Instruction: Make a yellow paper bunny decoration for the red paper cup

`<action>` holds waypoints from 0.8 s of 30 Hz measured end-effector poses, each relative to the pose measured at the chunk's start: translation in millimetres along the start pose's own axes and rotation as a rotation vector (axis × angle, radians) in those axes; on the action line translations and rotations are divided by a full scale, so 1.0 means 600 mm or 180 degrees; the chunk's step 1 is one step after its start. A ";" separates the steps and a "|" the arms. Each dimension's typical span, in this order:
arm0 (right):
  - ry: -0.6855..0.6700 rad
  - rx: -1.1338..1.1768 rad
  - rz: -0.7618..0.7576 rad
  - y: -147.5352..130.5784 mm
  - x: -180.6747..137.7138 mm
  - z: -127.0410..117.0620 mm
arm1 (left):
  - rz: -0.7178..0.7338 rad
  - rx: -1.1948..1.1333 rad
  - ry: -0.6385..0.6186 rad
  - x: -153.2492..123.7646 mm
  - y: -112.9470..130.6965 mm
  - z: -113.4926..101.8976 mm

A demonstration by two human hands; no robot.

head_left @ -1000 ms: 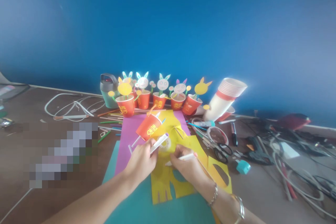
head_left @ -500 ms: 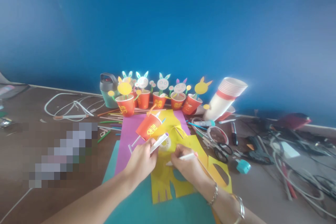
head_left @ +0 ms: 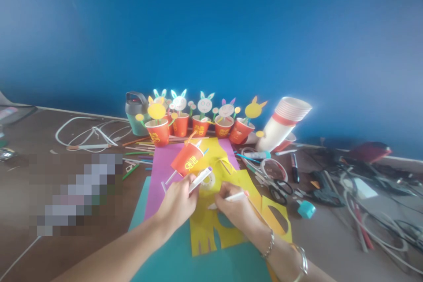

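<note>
Brown desk, cluttered, against a blue wall. Red paper cups with paper animal faces line the back. 1 tilted cup rests over a purple sheet. Yellow paper lies below and between the 2 hands. Left hand pinches a white stick, purple end upward. Right hand grips a white pen, tip low over the paper; contact unclear. Forearms converge, fingers curled.

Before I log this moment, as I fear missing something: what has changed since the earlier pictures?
Nothing visibly changed; nothing was taken up or let go. The left hand still holds a purple-ended white stick, the right hand a white pen, and the tilted red cup stays put.
</note>
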State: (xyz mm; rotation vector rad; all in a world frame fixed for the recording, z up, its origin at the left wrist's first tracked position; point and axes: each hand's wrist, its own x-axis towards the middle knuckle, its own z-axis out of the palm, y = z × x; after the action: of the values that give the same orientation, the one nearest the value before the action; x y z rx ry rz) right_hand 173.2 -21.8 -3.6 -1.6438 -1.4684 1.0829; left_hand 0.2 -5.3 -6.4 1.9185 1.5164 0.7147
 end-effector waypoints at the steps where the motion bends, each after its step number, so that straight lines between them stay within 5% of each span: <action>1: 0.0059 0.0030 -0.0022 0.001 0.001 0.000 | 0.0002 0.0001 0.0003 0.000 0.000 0.000; 24: -0.0078 0.0093 0.0109 -0.005 -0.001 0.000 | -0.0019 0.0046 0.0012 0.000 0.004 -0.001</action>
State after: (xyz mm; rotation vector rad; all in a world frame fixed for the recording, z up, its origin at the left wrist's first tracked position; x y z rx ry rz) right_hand 172.1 -22.1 -0.6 -1.6463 -1.4380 1.1421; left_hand 1.2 -5.4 -4.4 1.9235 1.5330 0.7070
